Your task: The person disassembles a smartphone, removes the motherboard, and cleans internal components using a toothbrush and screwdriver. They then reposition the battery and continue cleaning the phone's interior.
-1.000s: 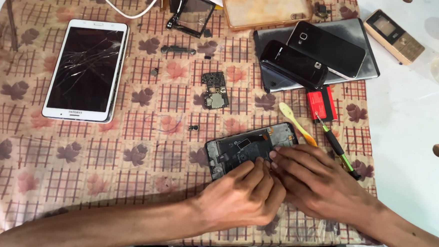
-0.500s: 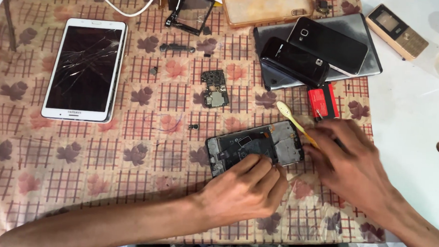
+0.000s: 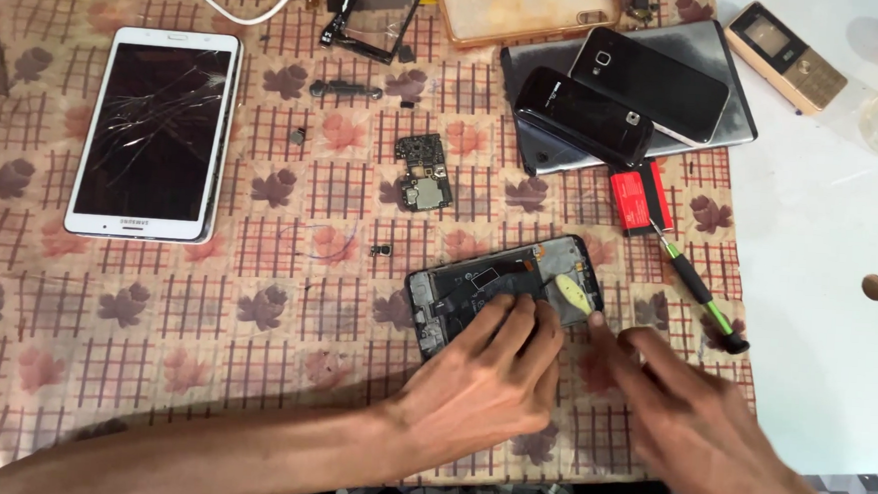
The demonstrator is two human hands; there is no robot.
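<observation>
Opened phone (image 3: 487,285) lies mid-frame, long axis running left-right, slightly tilted; free cloth to its left. Left hand (image 3: 482,380) presses it flat-fingered; right hand (image 3: 690,421) blurred, grip can't tell.

The cloth (image 3: 204,345) is tan, checked in dark red lines with brown and pink leaves. The tablet (image 3: 155,132) is white around a cracked black screen. Two phones (image 3: 617,101) are black, the keypad phone (image 3: 786,57) gold, the small pack (image 3: 640,195) red, the screwdriver (image 3: 702,296) green and black, the counter (image 3: 829,247) white.
</observation>
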